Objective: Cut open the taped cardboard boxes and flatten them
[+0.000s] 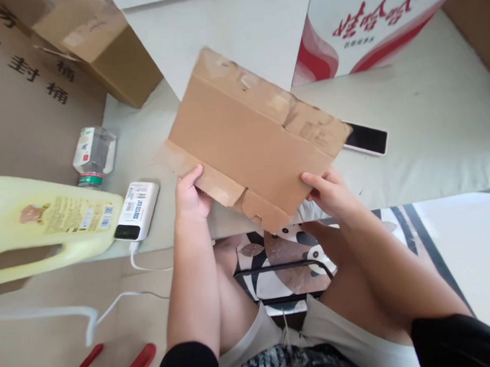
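A flat brown piece of cardboard [243, 135] is held up at a slant over the near edge of the cloth-covered surface. Its long sides carry creased flaps with torn, ragged edges and bits of tape. My left hand [192, 194] grips the lower left flap, thumb on top and fingers hidden underneath. On the lower right edge, my right hand [326, 191] pinches the cardboard, thumb on its face and the other fingers behind. A phone [367, 138] with a dark screen lies just past the right end, partly covered by the cardboard.
Left are a yellow jug [47, 224], a white power bank [137, 210] with a cable, and a clear bottle [95, 155] lying down. Cardboard boxes [122, 64] stand behind them. A white box [222, 38] and a red-and-white carton [368, 32] stand at the back. Red handles [135, 364] show lower left.
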A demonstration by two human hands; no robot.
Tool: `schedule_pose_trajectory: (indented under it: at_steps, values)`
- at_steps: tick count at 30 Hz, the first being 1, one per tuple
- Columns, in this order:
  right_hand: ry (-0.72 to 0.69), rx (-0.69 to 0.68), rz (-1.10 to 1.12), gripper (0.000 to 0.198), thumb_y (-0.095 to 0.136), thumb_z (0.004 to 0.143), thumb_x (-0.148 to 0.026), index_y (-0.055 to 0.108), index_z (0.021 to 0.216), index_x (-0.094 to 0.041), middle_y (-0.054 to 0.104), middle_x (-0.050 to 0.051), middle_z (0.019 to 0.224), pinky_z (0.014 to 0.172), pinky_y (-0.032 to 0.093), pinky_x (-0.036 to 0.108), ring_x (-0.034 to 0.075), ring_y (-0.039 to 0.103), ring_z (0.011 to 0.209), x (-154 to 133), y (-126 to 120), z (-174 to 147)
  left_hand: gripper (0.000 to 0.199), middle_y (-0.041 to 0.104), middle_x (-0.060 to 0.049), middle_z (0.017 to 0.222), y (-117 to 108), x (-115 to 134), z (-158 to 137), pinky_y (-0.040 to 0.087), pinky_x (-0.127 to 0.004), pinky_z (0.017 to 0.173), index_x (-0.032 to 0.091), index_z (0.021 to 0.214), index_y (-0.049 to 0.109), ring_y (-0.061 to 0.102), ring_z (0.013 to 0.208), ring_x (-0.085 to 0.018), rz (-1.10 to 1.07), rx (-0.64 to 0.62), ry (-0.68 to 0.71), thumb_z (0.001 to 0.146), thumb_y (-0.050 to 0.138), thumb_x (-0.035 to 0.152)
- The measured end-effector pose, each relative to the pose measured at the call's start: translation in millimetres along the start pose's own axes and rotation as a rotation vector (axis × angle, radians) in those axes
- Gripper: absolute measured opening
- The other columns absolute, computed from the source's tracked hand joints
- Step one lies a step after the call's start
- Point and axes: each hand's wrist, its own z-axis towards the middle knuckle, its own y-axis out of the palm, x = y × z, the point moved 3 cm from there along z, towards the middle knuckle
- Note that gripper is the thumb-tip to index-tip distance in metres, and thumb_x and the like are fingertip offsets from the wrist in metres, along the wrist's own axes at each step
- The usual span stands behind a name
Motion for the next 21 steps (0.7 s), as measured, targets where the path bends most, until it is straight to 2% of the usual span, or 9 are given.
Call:
schedule_pose_trajectory:
  at_steps: [4,6,8,10,13,15,17,19,21]
  values:
    - [0.132,0.039,0.037,0.05,0.083,0.056,-0.053,0.058,0.085,-0.021,0.06,-0.001,0.064,0.037,0.036,0.024,0.01,0.047,0.045,-3.7,-1.9,-4.1,0.038,0.073,-0.006,0.093,1.0,-2.0,-2.4,0.057,-0.033,0.089,0.017,0.092,0.067,0.07,0.095,-0.022,0.045,-0.032,-0.044,0.058,0.082,0.024]
    - [0.108,0.056,0.071,0.05,0.082,0.056,-0.052,0.058,0.088,-0.021,0.06,-0.001,0.067,0.036,0.033,0.024,0.009,0.045,0.044,-11.4,-2.4,-3.1,0.04,0.072,-0.007,0.097,0.0,-0.1,-2.0,0.056,-0.031,0.085,0.018,0.097,0.067,0.069,0.096,-0.022,0.019,-0.065,-0.04,0.065,0.08,0.038]
    - [0.02,0.089,0.12,0.047,0.078,0.059,-0.049,0.057,0.092,-0.022,0.063,0.002,0.078,0.038,0.035,0.025,0.01,0.049,0.051,-23.6,-4.7,-0.4,0.052,0.071,-0.008,0.099,-0.5,4.5,-0.9,0.055,-0.032,0.08,0.02,0.103,0.066,0.069,0.094,-0.023,-0.061,-0.136,-0.005,0.075,0.065,0.063]
    - [-0.063,0.132,0.127,0.043,0.072,0.063,-0.049,0.054,0.092,-0.023,0.062,0.002,0.079,0.039,0.032,0.025,0.011,0.046,0.052,-37.9,-10.5,1.4,0.07,0.07,-0.008,0.095,-1.3,9.3,0.5,0.054,-0.033,0.074,0.023,0.11,0.064,0.069,0.083,-0.022,-0.127,-0.183,0.029,0.078,0.043,0.081]
    - [-0.114,0.225,0.104,0.04,0.069,0.065,-0.054,0.052,0.087,-0.025,0.047,-0.003,0.062,0.037,0.012,0.024,0.006,0.023,0.041,-58.6,-28.6,-4.9,0.078,0.067,-0.006,0.083,-2.0,12.0,1.7,0.051,-0.03,0.062,0.023,0.11,0.064,0.062,0.062,-0.017,-0.129,-0.141,0.018,0.077,0.031,0.085]
    - [-0.124,0.3,0.117,0.042,0.076,0.062,-0.053,0.052,0.082,-0.026,0.039,-0.006,0.057,0.039,0.004,0.027,0.004,0.015,0.039,-69.4,-49.4,-18.1,0.076,0.067,-0.006,0.079,0.3,11.4,0.8,0.05,-0.029,0.059,0.023,0.106,0.066,0.061,0.058,-0.015,-0.131,-0.117,-0.018,0.078,0.029,0.083]
    - [-0.132,0.395,0.114,0.043,0.084,0.056,-0.049,0.054,0.077,-0.026,0.038,-0.005,0.057,0.041,0.001,0.029,0.004,0.016,0.038,-76.7,-79.3,-36.7,0.071,0.067,-0.006,0.076,4.4,10.5,-1.3,0.051,-0.028,0.058,0.023,0.101,0.067,0.061,0.058,-0.016,-0.133,-0.113,-0.051,0.079,0.03,0.08]
    - [-0.169,0.544,0.085,0.039,0.086,0.055,-0.045,0.056,0.071,-0.027,0.042,-0.003,0.061,0.041,0.001,0.031,0.005,0.02,0.04,-81.3,-119.0,-56.3,0.068,0.067,-0.006,0.074,8.6,10.1,-3.1,0.052,-0.028,0.058,0.022,0.098,0.067,0.061,0.059,-0.016,-0.131,-0.122,-0.068,0.08,0.032,0.078]
    - [-0.219,0.7,-0.027,0.027,0.08,0.061,-0.044,0.059,0.074,-0.033,0.056,0.003,0.078,0.041,0.007,0.032,0.009,0.038,0.05,-84.8,-163.1,-71.8,0.067,0.066,-0.007,0.072,12.0,9.7,-3.7,0.053,-0.028,0.057,0.022,0.095,0.068,0.061,0.059,-0.016,-0.129,-0.134,-0.077,0.08,0.032,0.076]
